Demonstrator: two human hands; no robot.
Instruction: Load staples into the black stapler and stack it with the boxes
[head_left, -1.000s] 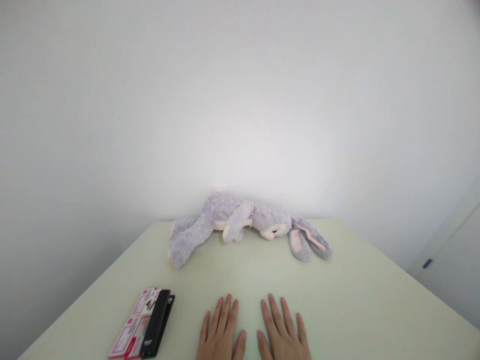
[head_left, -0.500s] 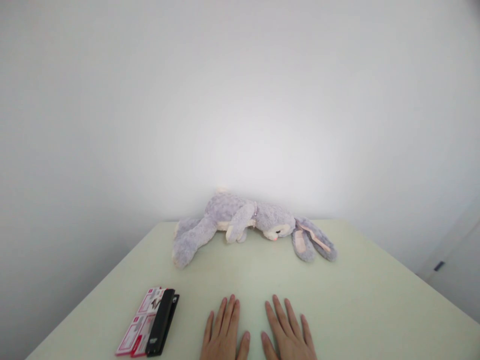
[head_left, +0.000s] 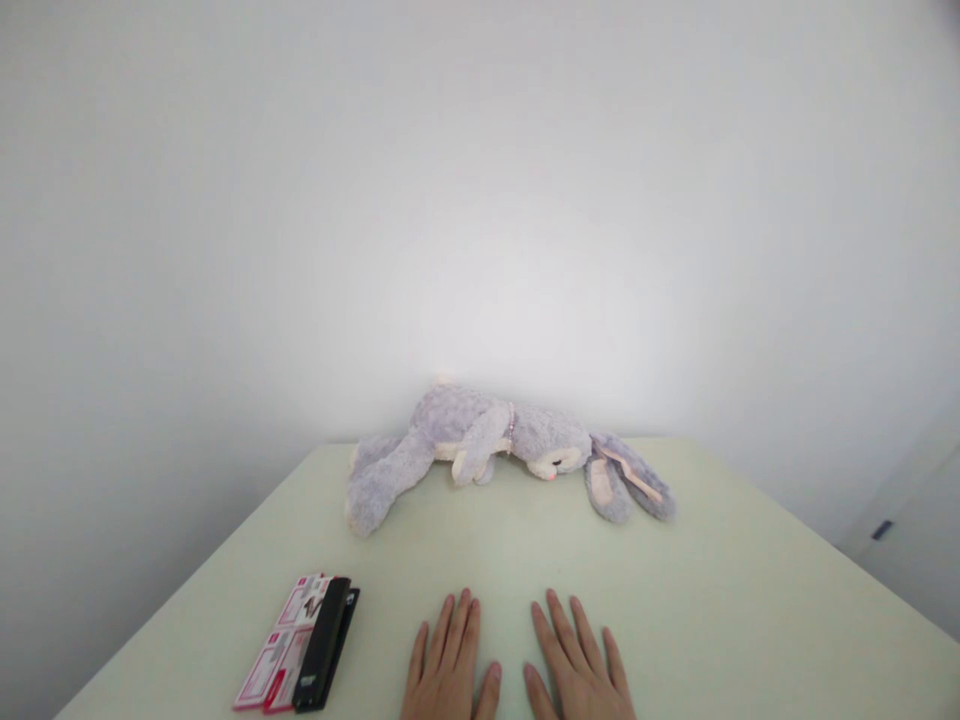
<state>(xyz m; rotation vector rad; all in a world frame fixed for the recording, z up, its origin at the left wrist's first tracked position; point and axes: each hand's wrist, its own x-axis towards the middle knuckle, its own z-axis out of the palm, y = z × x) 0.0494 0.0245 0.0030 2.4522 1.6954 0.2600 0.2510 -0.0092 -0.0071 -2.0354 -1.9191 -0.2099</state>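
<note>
Pale-green table point(head_left: 712, 600) bears two flat, empty hands, left hand point(head_left: 448, 665) and right hand point(head_left: 576, 668), one plush rabbit point(head_left: 495, 450), one black stapler point(head_left: 327, 645), seemingly two pink packets point(head_left: 279, 645).

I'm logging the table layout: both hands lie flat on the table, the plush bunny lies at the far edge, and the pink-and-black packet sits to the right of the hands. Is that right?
Not quite. The head view shows the packet to the left of the hands, beside the left hand, not the right hand. The rest holds: both hands lie flat on the table, and the bunny lies at the far edge.

Plush rabbit point(head_left: 495, 440) lilac-grey, cream; table point(head_left: 712, 600) pale green; stapler point(head_left: 326, 645) black
</note>
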